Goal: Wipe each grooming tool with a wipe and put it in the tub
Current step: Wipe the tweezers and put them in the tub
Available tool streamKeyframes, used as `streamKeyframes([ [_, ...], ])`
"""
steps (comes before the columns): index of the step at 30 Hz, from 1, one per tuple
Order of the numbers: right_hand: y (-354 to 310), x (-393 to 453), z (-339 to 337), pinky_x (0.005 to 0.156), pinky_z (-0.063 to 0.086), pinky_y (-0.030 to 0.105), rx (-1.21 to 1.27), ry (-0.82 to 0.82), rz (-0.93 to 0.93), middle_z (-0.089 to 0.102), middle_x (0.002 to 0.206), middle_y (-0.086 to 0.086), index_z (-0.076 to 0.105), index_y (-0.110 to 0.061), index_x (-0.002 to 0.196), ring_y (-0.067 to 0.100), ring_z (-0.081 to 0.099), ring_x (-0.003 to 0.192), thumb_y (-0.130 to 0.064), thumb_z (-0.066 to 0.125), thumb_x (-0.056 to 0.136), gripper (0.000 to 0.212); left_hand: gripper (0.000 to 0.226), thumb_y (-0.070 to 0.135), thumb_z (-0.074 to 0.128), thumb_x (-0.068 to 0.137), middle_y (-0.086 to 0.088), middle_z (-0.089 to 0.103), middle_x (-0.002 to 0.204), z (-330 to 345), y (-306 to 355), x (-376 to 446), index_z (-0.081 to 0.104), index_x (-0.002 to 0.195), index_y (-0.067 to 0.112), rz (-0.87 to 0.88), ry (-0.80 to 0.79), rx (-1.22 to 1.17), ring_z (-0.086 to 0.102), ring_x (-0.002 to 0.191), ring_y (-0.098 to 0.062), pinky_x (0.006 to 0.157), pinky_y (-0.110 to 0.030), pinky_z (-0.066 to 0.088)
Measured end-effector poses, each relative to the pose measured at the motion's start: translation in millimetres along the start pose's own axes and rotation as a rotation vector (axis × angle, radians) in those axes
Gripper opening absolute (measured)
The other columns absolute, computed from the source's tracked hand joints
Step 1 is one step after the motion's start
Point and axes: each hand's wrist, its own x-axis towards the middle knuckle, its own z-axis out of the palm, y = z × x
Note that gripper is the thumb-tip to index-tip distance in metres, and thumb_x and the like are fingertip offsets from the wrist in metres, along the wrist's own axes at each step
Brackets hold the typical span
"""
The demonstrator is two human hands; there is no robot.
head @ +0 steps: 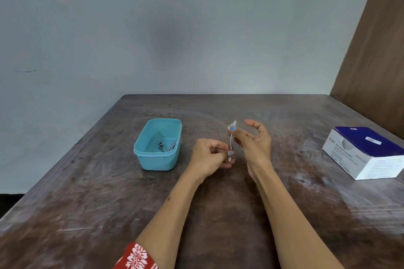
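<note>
Wiping is the step in hand: the left hand [211, 155] pinches the lower end of a slim metal tool [231, 145], held upright above the table [87, 203], while the right hand [251, 140] pinches a wipe [233, 124] at its top. Next: release into the tub [157, 159] (other tools already inside).

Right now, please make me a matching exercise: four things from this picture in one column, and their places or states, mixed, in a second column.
Things:
1. tub
2. swab box
3. tweezers
4. wipe

Places or states:
A. pinched at the top end of the tool by the right hand
B. held upright between both hands
C. on the table, left of the left hand, with metal tools inside
D. at the table's right edge

Pairs: 1-C, 2-D, 3-B, 4-A
</note>
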Motion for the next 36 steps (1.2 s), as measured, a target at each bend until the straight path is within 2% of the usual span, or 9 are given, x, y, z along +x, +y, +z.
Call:
streamKeyframes([
  [3,0.7,-1.8,0.2,0.090,0.049,0.034,-0.098,-0.050,0.009,0.073,0.073,0.003,0.052,-0.021,0.099,0.015,0.069,0.082,-0.009,0.079,0.072,0.040,0.014,-0.003,0.064,0.082,-0.008,0.070,0.080,-0.6,-0.9,1.5,0.068,0.094,0.003,0.042,0.088,0.013,0.070,0.074,-0.017,0.064,-0.025,0.059],
  [6,0.2,-2.0,1.1,0.080,0.047,0.024,-0.096,-0.042,-0.009,0.072,0.071,0.002,0.052,-0.021,0.100,0.009,0.069,0.075,-0.007,0.077,0.073,0.040,0.015,-0.004,0.063,0.082,-0.011,0.070,0.081,-3.8,-0.9,3.0,0.067,0.096,0.001,0.002,0.041,0.006,0.071,0.074,-0.019,0.066,-0.028,0.060],
  [9,1.0,1.2,-1.3,0.087,0.050,0.032,-0.026,0.031,-0.027,0.071,0.073,0.006,0.050,-0.022,0.099,0.020,0.068,0.080,-0.005,0.076,0.075,0.038,0.013,-0.006,0.063,0.082,-0.014,0.069,0.080,-2.5,0.1,0.7,0.065,0.094,-0.001,-0.057,-0.061,0.009,0.070,0.068,-0.018,0.063,-0.027,0.060],
  [11,1.6,1.9,-2.4,0.090,0.050,0.035,-0.033,0.030,-0.025,0.072,0.075,0.007,0.051,-0.023,0.098,0.025,0.069,0.086,-0.008,0.077,0.074,0.039,0.014,-0.006,0.063,0.082,-0.013,0.068,0.080,0.0,0.1,0.1,0.065,0.096,-0.002,-0.038,-0.026,0.007,0.069,0.066,-0.016,0.060,-0.024,0.059],
  [16,2.0,-1.3,-0.2,0.086,0.050,0.030,-0.122,-0.072,0.004,0.072,0.068,0.000,0.052,-0.021,0.098,0.008,0.068,0.071,-0.007,0.078,0.073,0.040,0.016,-0.004,0.064,0.082,-0.012,0.070,0.083,-1.0,-0.9,2.6,0.067,0.098,0.000,0.023,0.106,0.011,0.070,0.074,-0.018,0.066,-0.029,0.060],
  [23,-2.5,-3.0,0.5,0.058,0.045,0.004,-0.069,-0.004,-0.073,0.069,0.064,-0.005,0.049,-0.017,0.107,-0.002,0.064,0.061,-0.005,0.076,0.075,0.044,0.025,-0.009,0.067,0.077,-0.015,0.069,0.088,-1.7,-0.4,2.3,0.064,0.102,-0.004,-0.030,0.017,-0.112,0.070,0.077,-0.020,0.067,-0.029,0.060],
  [28,-3.7,-3.9,2.6,0.060,0.044,0.003,-0.051,0.014,-0.112,0.069,0.069,-0.003,0.048,-0.015,0.108,-0.003,0.064,0.063,-0.004,0.076,0.075,0.044,0.012,-0.001,0.065,0.082,-0.013,0.069,0.079,-2.6,-0.6,1.9,0.065,0.094,-0.001,-0.071,-0.003,-0.103,0.069,0.063,-0.015,0.061,-0.025,0.059],
  [33,0.3,-3.2,1.4,0.060,0.044,0.002,-0.135,-0.076,-0.060,0.071,0.071,-0.002,0.054,-0.017,0.103,0.001,0.067,0.066,-0.005,0.076,0.075,0.038,0.015,0.000,0.063,0.083,-0.010,0.070,0.079,-4.0,-1.2,4.2,0.067,0.098,0.000,0.001,0.068,-0.055,0.069,0.066,-0.013,0.064,-0.025,0.059],
  [36,5.4,-3.0,2.0,0.071,0.049,0.017,-0.222,-0.172,-0.043,0.072,0.072,0.002,0.064,-0.015,0.091,0.010,0.068,0.069,-0.006,0.076,0.075,0.022,0.015,-0.001,0.061,0.085,-0.008,0.069,0.076,-7.4,-0.4,4.5,0.067,0.099,-0.002,0.049,0.099,-0.059,0.068,0.061,-0.009,0.061,-0.021,0.058],
])
